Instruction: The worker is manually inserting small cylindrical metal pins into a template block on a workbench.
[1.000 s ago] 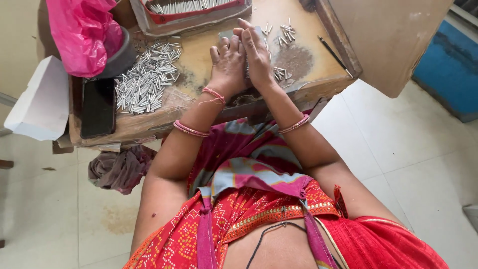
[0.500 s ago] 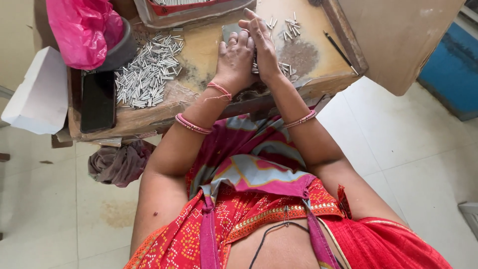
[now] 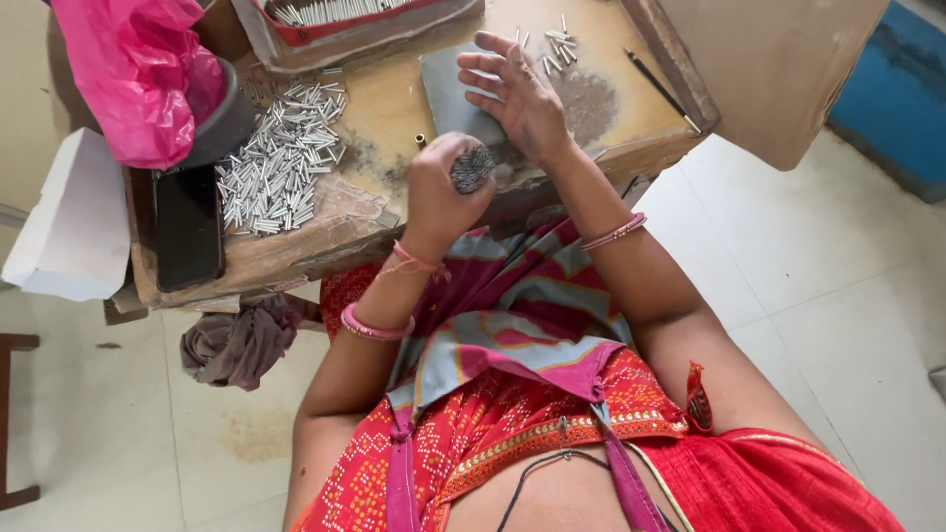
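Note:
My left hand (image 3: 440,193) is closed around a tight bundle of small metal tubes (image 3: 473,167), whose ends show as a round grey cluster above the near edge of the wooden work table (image 3: 384,108). My right hand (image 3: 517,94) lies flat with fingers spread on a grey slab (image 3: 445,84) on the table. A few loose metal tubes (image 3: 557,44) are scattered just beyond its fingertips. A large heap of the same silvery tubes (image 3: 281,153) lies to the left of my left hand.
A black phone (image 3: 187,227) lies at the table's left edge beside a pink plastic bag (image 3: 133,69). A red tray of tubes (image 3: 335,15) stands at the back, a dark pencil (image 3: 658,87) at the right. A white box (image 3: 69,222) and a grey rag (image 3: 236,345) sit lower left.
My hands were pressed together over the slab. Now they are apart: the left has drawn back toward me holding the bundle, and the right stays flat on the slab.

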